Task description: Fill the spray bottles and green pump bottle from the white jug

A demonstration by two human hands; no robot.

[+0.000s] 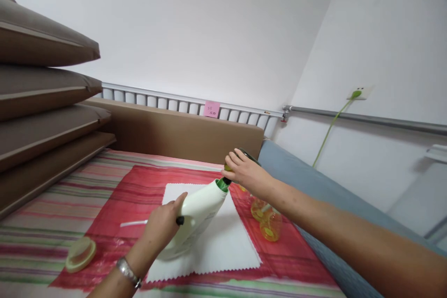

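A large pale-green plastic bottle (200, 212) leans to the right, its open mouth showing a green inside. My left hand (163, 223), with a silver bracelet at the wrist, is closed against the bottle's left side. From the same hand a small black end (180, 220) and a thin white tube (134, 223) stick out on opposite sides; whether they are one piece is hidden. In my right hand (246, 172) is a tipped dark bottle (249, 156), mostly covered by my fingers. Its black neck (226, 180) is at the pale bottle's mouth.
Below lies a white zigzag-edged cloth (230, 251) on a red sheet (115, 214). Clear yellowish containers (270, 228) stand right, a round pale lid (80, 254) left. Stacked brown cushions (45, 84) rise left; a blue padded edge (296, 167) runs along the right.
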